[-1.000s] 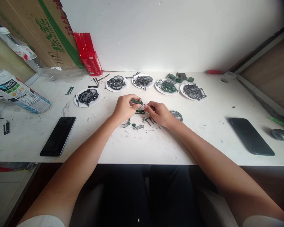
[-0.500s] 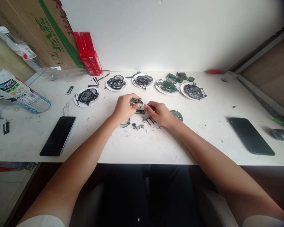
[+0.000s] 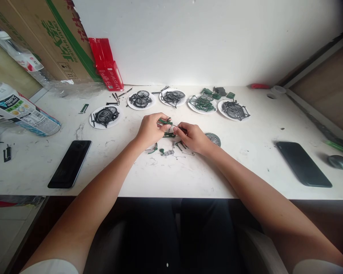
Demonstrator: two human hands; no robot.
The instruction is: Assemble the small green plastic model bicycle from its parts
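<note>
Pinched a green part point(image 3: 165, 122) in the left hand point(image 3: 149, 130), with long axis roughly sideways; gripped a thin tool point(image 3: 184, 130) in the right hand point(image 3: 194, 137), aimed leftward at it.

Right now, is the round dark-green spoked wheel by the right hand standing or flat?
Lying flat: the wheel faces upward on the white tabletop.

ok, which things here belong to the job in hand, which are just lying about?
In the job:
green part in left hand
thin tool in right hand
loose small parts near the hands
wheel
probably parts on plates

Lying about:
black phone
dark phone-like slab
mouse
red box
carton
large bottle
</note>
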